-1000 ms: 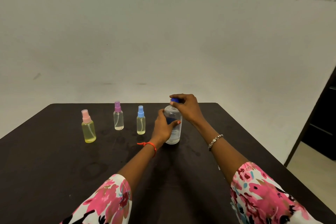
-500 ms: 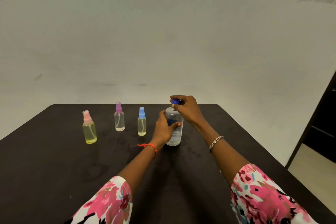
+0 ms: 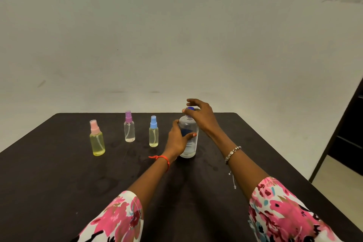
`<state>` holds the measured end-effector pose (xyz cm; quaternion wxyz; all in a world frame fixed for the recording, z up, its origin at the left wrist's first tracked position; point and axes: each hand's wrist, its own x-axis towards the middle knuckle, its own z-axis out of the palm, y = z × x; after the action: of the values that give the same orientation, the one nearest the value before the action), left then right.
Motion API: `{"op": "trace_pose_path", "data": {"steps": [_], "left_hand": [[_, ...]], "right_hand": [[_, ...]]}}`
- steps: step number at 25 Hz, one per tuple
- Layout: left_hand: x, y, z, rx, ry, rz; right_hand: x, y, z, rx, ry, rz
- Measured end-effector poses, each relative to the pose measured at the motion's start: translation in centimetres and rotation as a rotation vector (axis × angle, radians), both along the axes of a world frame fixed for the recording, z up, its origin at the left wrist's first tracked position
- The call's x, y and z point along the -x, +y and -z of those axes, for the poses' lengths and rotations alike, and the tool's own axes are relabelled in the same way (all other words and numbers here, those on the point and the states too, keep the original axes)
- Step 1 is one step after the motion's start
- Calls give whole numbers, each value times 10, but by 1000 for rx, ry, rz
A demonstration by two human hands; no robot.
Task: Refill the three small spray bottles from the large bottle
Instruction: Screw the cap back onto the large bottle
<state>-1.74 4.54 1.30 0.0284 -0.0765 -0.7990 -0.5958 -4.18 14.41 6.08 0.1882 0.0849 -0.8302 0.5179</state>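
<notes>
Okay, head view: large bottle stands upright on the dark table, right of centre. Left hand grips its body, fingers wrapped round the front, thumb at the back. Right hand sits over the top, thumb and a finger pinching the blue cap, other fingers lifted and loosely spread. Cap on the neck. Three small sprays upright to the left, apart from each other: pink-top spray bottle, purple-top spray bottle, blue-top spray bottle nearest the left hand, not touching it.
</notes>
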Motion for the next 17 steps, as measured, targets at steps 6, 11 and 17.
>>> {"op": "trace_pose_path", "data": {"steps": [6, 11, 17], "left_hand": [[-1, 0, -1, -4, -15, 2], [-1, 1, -2, 12, -16, -7], [-2, 0, -2, -19, -16, 13]], "right_hand": [[-2, 3, 3, 50, 28, 56], [-1, 2, -1, -36, -10, 51], [-1, 12, 0, 102, -23, -14]]}}
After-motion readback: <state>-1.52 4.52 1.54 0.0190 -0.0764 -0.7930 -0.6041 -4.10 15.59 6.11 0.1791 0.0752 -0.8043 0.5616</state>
